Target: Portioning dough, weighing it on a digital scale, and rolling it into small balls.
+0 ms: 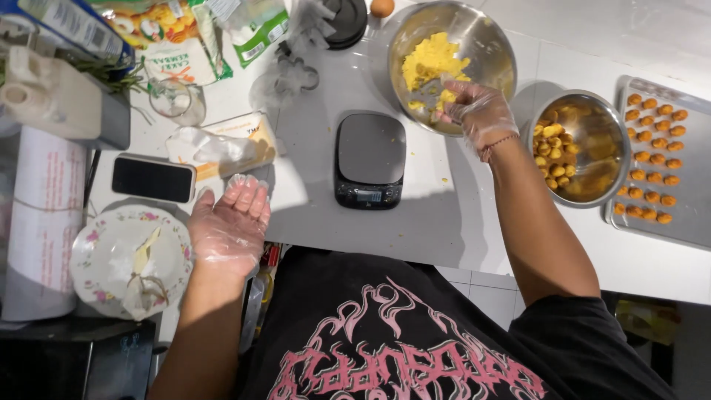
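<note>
While left hand (228, 230) waits flat, palm up, empty, gloved, by floral plate (96, 244) w/ 1 phone (154, 178) beyond, 1 scale (369, 159) sits centre for weighing. Right hand (478, 111), gloved, pinches yellow dough (429, 63) in far steel bowl (489, 44); 2nd bowl (603, 141) holds shaped balls, tray (692, 200) approx. 20 in rows.

thin clear plastic gloves, crinkled, on both hands (229, 230). steel mixing bowl (485, 41) shiny; yellow dough (433, 63) crumbly, matt. kitchen scale (370, 159) dark, glossy. floral plate (92, 252) glazed.

Kitchen scale (369, 159), smartphone (153, 178), floral plate (96, 244)
</note>
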